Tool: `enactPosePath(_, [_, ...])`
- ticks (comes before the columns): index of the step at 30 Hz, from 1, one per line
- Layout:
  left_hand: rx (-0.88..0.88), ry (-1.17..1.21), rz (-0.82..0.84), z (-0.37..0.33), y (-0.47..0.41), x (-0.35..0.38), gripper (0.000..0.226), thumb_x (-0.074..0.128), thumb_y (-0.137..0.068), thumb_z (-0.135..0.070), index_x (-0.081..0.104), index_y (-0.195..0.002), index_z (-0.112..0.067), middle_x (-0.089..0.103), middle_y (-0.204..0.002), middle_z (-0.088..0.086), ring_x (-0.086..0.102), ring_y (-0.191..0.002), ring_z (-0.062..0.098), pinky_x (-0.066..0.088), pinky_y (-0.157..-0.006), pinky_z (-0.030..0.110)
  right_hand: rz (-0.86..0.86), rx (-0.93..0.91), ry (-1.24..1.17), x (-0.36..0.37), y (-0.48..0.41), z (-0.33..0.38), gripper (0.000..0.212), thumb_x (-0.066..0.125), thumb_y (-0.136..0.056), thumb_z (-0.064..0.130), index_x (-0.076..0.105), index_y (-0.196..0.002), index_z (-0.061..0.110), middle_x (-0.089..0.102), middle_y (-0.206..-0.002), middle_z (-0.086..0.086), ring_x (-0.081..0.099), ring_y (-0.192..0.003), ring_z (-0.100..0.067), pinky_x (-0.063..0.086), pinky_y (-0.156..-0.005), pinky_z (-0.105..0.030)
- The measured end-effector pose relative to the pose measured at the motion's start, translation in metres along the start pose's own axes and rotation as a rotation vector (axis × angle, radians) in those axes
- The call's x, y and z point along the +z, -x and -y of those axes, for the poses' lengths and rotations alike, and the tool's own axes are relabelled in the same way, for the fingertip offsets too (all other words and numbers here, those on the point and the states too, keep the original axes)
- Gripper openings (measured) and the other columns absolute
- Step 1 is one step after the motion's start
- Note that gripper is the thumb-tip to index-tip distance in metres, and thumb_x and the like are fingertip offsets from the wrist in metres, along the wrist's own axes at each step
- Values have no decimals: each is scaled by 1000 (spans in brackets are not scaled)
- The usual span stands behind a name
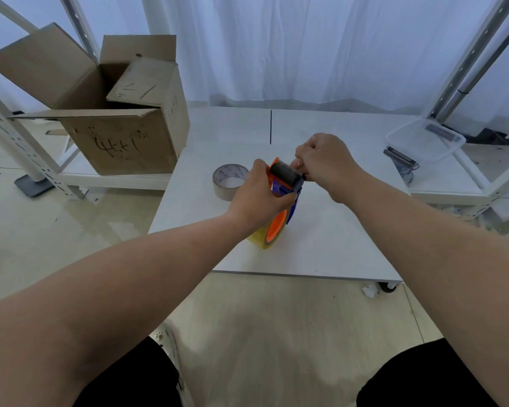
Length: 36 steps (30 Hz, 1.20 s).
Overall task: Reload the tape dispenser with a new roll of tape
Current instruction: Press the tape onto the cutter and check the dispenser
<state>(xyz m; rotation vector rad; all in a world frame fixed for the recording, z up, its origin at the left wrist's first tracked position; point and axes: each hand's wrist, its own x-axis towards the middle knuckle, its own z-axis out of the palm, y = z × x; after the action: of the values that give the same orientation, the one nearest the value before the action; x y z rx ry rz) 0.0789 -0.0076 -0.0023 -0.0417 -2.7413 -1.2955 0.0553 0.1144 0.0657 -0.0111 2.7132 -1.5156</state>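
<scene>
A: Two rolls here? Yellowish new roll [260, 237] already sits on the dispenser [284, 183], mid-table.

B: Yep. Left hand [259, 198] clamps the dispenser; right hand [323, 164] pinches at the roller (threading's left, I'd guess). Spent roll [229, 182] lies at 9 o'clock.

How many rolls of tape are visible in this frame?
2: a yellowish clear roll mounted in the orange-and-blue tape dispenser, and a nearly spent cardboard-cored roll lying flat on the white table behind the left hand.

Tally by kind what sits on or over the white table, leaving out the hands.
Tape dispensers: 1, the orange and blue tape dispenser
Tape rolls: 2, the yellowish roll on it and the nearly used-up roll lying flat
Total: 3
</scene>
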Motion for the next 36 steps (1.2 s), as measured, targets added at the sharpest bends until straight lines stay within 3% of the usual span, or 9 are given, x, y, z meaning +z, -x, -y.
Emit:
enactPosePath(5, [10, -14, 57, -1, 3, -3, 54, 74, -74, -40, 34, -102, -16, 45, -80, -8, 46, -66, 4, 35, -51, 21, 2, 4, 27, -1, -1, -1, 13, 42, -92, 10, 53, -85, 8, 72, -89, -18, 68, -88, -31, 56, -85, -48])
enactPosePath(10, [21, -58, 182, 2, 6, -6, 81, 78, -68, -37, 28, -129, -23, 52, -109, -2, 54, -91, 16, 45, -70, 27, -9, 9, 25, -5, -2, -2, 10, 43, -93, 11, 52, -91, 8, 71, -93, -16, 68, -86, -24, 56, -86, -46])
enactPosePath(14, [79, -107, 173, 4, 5, -9, 79, 75, -73, -37, 27, -134, -23, 50, -100, -4, 52, -84, 16, 37, -59, 20, -15, 28, 0, -7, 0, -4, 11, 42, -93, 11, 51, -88, 10, 71, -93, -16, 68, -89, -27, 56, -87, -46])
enactPosePath(18, [91, -155, 160, 5, 1, -13, 86, 76, -71, -45, 24, -137, -24, 45, -103, -7, 48, -87, 14, 38, -70, 26, -11, 53, -72, -8, 1, -2, 10, 42, -91, 9, 52, -91, 6, 71, -91, -19, 65, -81, -28, 54, -87, -52])
enactPosePath(25, [77, -126, 58, -7, 0, -10, 74, 69, -71, -59, 39, -126, -19, 49, -107, -8, 49, -91, 10, 38, -71, 25, -5, 39, -56, -6, 2, 0, 15, 43, -92, 11, 51, -80, 13, 72, -88, -18, 68, -91, -34, 55, -86, -50])
enactPosePath(31, [52, -165, 14, -9, -5, -9, 54, 65, -78, -53, 48, -111, -14, 54, -91, -5, 51, -78, 12, 34, -52, 17, 21, 49, -42, -1, 3, 2, 13, 42, -92, 9, 50, -82, 8, 71, -91, -22, 68, -89, -37, 57, -83, -49])
enactPosePath(36, [87, -173, 18, -7, -3, -12, 53, 67, -77, -50, 45, -110, -14, 55, -91, -4, 54, -80, 14, 37, -54, 16, 44, 162, -156, -5, 1, 3, 10, 39, -93, 6, 48, -89, 4, 65, -77, -19, 66, -64, -28, 59, -57, -32])
